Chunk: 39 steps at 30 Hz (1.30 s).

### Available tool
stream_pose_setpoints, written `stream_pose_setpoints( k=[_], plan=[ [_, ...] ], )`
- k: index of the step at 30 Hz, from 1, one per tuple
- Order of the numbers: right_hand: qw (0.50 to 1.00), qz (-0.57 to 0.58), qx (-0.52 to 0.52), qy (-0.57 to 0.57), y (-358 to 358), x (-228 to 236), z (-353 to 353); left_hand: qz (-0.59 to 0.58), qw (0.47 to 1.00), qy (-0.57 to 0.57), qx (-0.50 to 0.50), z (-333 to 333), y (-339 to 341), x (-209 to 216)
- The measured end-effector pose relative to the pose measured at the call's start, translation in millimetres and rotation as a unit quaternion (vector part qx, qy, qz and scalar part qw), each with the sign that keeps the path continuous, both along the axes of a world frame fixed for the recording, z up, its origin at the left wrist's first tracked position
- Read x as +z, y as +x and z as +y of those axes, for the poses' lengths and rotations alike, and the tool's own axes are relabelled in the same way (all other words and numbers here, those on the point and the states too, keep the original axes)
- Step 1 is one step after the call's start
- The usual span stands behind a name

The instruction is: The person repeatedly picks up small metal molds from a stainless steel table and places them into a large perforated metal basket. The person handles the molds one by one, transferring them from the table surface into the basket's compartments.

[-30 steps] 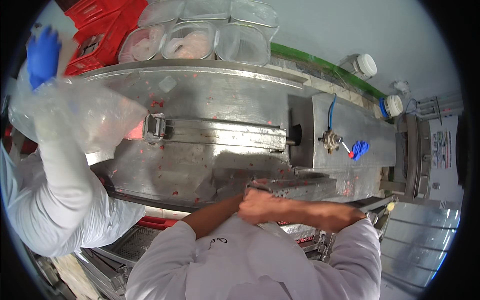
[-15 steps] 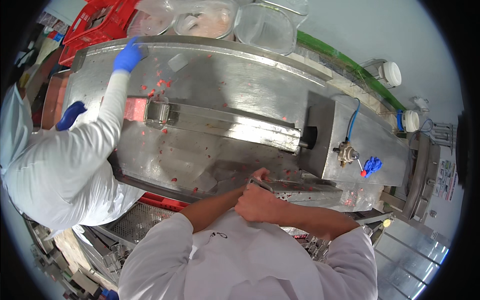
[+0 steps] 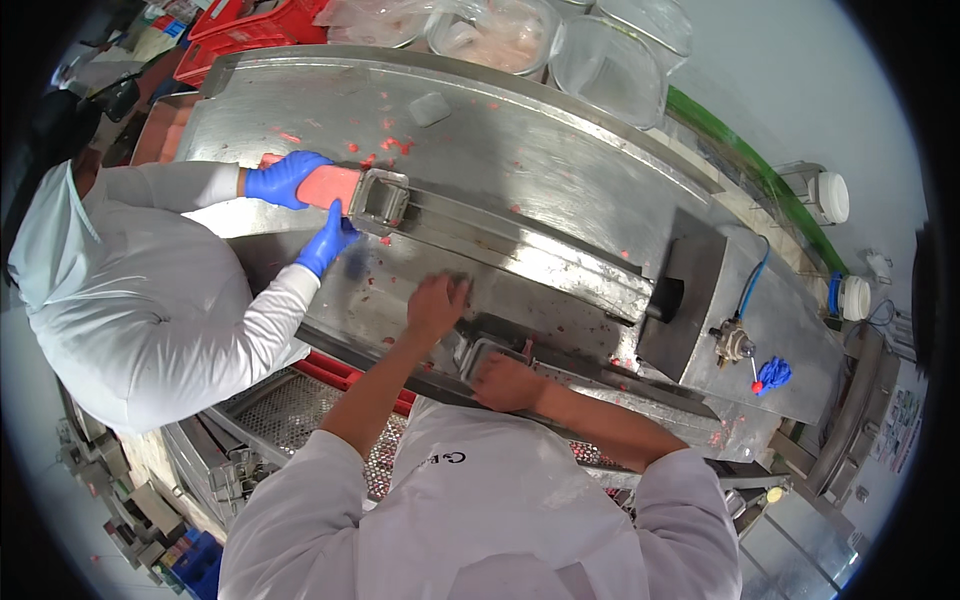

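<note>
My right hand (image 3: pixel 505 382) is closed on a small rectangular metal frame (image 3: pixel 466 358) at the near edge of the steel worktable. My left hand (image 3: pixel 437 306) reaches over the table just left of it, fingers stretched out and slightly blurred, with nothing visible in them. Beyond my hands lies a long metal trough (image 3: pixel 530 262) with a square metal mouth (image 3: pixel 383 199) at its left end. A co-worker's blue-gloved hands (image 3: pixel 287 180) are around a pink block of meat (image 3: pixel 328 187) at that mouth.
Red meat scraps (image 3: pixel 395 146) dot the steel table (image 3: pixel 300 100). A steel box with a valve (image 3: pixel 733 343) and a crumpled blue glove (image 3: pixel 775 375) stands at right. Clear tubs (image 3: pixel 608 75) and a red crate (image 3: pixel 235 25) line the far side. The co-worker (image 3: pixel 160 300) stands at left.
My hands have moved apart; the left has gone forward and left, away from the right. The co-worker's gloved hands have come together on the meat block, part of which now shows outside the mouth.
</note>
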State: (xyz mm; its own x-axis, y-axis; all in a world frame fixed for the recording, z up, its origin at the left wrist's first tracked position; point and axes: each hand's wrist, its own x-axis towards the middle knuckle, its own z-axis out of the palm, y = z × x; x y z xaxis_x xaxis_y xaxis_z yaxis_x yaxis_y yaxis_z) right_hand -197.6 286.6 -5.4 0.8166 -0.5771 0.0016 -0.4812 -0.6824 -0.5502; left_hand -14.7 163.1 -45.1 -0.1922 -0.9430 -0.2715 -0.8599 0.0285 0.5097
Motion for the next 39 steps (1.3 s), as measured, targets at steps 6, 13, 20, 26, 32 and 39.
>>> stream_pose_setpoints(
  k=[6,13,20,26,32,39],
  plan=[
    [0.92,-0.099,-0.359,-0.122,-39,-1,-73,0.08,0.946,-0.315,0.009,-81,21,17],
    [0.901,0.058,-0.43,-0.008,-104,0,-83,-0.084,0.922,-0.377,0.019,-115,41,42],
    [0.901,0.041,-0.427,-0.062,-98,-14,-72,0.155,0.944,-0.15,0.25,-185,117,80],
    [0.887,0.062,-0.417,-0.189,-97,-25,-73,0.058,0.973,-0.205,0.085,-210,129,106],
    [0.903,0.093,-0.403,-0.118,-81,43,-103,0.016,0.86,-0.51,-0.001,-147,107,205],
    [0.958,0.115,-0.261,0.007,-33,38,-79,0.33,0.887,-0.245,0.211,105,249,246]
  ],
)
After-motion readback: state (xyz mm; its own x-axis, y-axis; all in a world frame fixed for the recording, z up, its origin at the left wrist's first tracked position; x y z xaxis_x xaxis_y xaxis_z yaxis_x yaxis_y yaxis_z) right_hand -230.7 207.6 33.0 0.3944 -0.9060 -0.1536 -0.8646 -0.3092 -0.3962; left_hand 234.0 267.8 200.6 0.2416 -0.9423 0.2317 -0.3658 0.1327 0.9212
